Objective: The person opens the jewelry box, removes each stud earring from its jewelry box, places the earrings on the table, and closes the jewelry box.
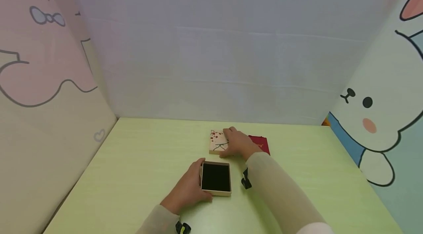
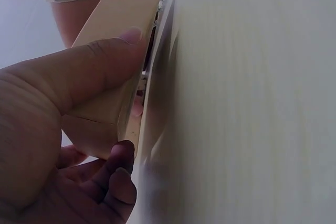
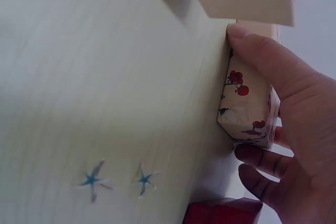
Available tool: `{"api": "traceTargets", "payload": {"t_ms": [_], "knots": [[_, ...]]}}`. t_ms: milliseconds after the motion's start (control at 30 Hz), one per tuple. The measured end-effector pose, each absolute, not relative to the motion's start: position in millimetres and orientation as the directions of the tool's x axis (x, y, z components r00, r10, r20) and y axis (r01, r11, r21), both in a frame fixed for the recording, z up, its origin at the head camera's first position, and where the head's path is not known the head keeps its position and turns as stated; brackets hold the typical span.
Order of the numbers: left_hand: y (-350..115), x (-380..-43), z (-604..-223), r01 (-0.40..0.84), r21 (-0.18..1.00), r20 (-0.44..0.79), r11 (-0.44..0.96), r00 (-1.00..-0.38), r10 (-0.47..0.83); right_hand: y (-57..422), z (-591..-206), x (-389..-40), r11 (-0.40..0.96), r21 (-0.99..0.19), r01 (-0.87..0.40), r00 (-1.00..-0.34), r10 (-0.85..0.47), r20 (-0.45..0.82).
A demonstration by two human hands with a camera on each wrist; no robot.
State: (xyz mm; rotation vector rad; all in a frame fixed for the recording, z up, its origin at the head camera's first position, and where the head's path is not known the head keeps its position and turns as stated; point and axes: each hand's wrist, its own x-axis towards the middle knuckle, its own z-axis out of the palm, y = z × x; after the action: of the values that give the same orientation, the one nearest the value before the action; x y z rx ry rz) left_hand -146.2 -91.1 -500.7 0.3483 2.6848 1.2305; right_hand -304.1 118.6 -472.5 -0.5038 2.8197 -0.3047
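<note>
My left hand (image 1: 189, 189) grips a shallow cream box (image 1: 216, 193) with a black inside, its open side facing up. In the left wrist view the thumb lies along one wall of the box (image 2: 122, 11), which is tilted just off the table. Farther back, my right hand (image 1: 239, 143) holds a cream box or lid (image 1: 216, 141) with red blossoms and dark branches. Thumb and fingers sit on opposite sides of this floral piece (image 3: 242, 95) in the right wrist view. Just right of it lies a dark red item (image 1: 261, 143), partly hidden by the right hand.
Two small star-shaped pieces with blue-green centres, one of them here (image 3: 92, 180), lie on the pale table (image 1: 132, 164). A white sheet (image 1: 228, 61) stands behind the table. Panels with cartoon drawings flank both sides, the right one with a bunny (image 1: 386, 105).
</note>
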Motion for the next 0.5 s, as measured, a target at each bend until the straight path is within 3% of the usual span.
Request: {"api": "traceTargets", "payload": {"t_ms": [500], "knots": [[-95.8,-148.0,-502.1,0.132,0.779,-0.062,0.613,-0.957,0.285,134.4,-468.1,-301.7,0.898,-0.313,-0.309,-0.915,-0.37,-0.16]]}}
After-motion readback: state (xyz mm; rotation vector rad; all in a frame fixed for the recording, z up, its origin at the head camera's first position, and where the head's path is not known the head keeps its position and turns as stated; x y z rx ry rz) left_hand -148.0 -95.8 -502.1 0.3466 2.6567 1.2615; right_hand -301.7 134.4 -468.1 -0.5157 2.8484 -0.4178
